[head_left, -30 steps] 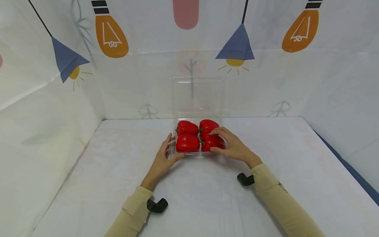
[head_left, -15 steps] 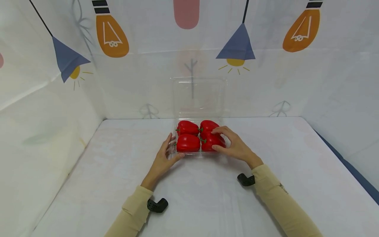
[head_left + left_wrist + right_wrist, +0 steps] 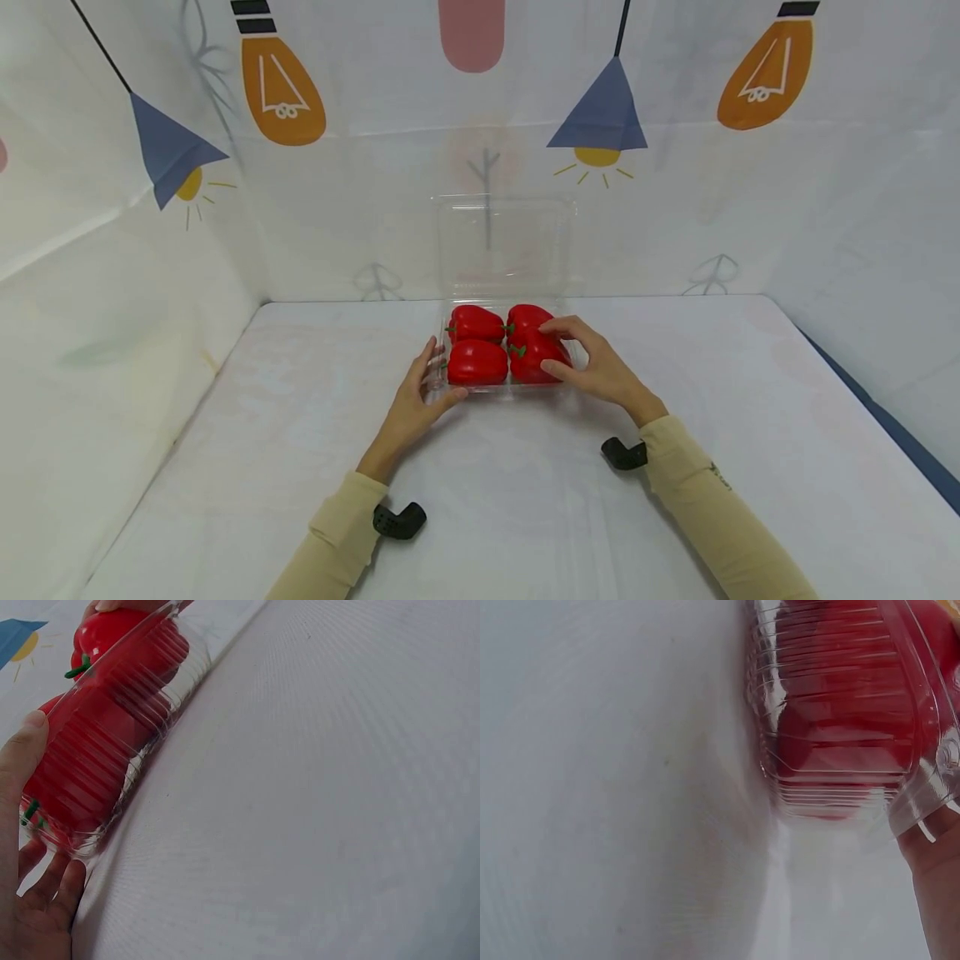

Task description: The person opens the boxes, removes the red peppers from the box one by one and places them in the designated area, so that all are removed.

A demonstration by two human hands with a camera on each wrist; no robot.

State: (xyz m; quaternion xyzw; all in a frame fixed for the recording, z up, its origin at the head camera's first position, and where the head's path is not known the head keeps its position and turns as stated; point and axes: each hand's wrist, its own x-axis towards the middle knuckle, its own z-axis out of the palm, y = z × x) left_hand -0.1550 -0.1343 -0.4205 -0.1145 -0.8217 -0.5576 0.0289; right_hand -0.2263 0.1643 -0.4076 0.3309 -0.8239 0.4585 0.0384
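In the head view, a clear plastic clamshell box (image 3: 480, 390) holds several red bell peppers with green stems. My right hand (image 3: 600, 367) grips the front-right bell pepper (image 3: 531, 362) between thumb and fingers. That pepper stands above the box rim in the left wrist view. Beside the front-left bell pepper (image 3: 477, 363), my left hand (image 3: 408, 408) lies at the box's left corner, thumb at the front wall, fingers extended along the left side. The right wrist view shows the ribbed box wall (image 3: 847, 780) and part of my right hand (image 3: 937, 862).
The box's clear lid (image 3: 502, 246) stands upright behind it, against a white printed curtain (image 3: 337, 208). A white cloth (image 3: 495, 500) covers the table. Two more bell peppers sit in the back row, including the back-left bell pepper (image 3: 476, 323).
The front-right bell pepper has turned slightly, its stem shifting upward in the head view. My right thumb and fingers have moved a little up and right. My left hand has stayed put.
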